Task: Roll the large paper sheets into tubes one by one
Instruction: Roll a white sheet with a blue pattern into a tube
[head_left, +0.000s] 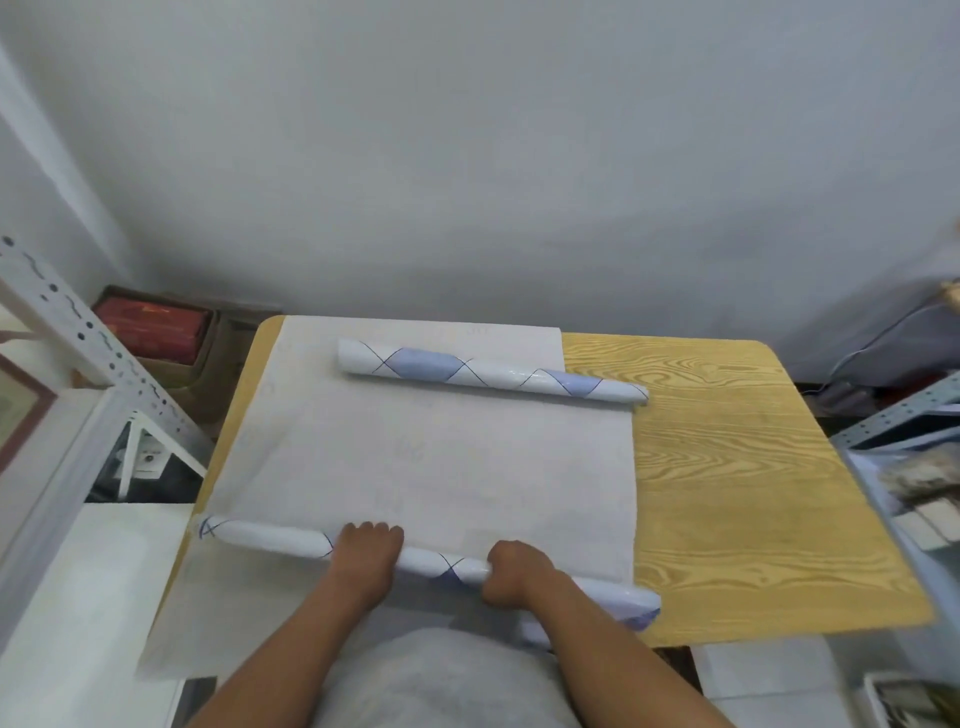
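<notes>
Your left hand (366, 553) curls over the near paper roll (270, 543), fingers wrapped on top. Your right hand (511, 569) grips it too. Smooth white sheet (441, 467) covers the wood-grain table (727, 467); finished tube (488, 376) lies beyond.

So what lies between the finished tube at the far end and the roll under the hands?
In the head view, only the flat, unrolled stretch of white paper sheet lies between the finished tube and the near roll.

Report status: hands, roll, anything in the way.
Left hand and right hand grip the near roll. Sheet mostly flat. Finished tube lies across the far end.
</notes>
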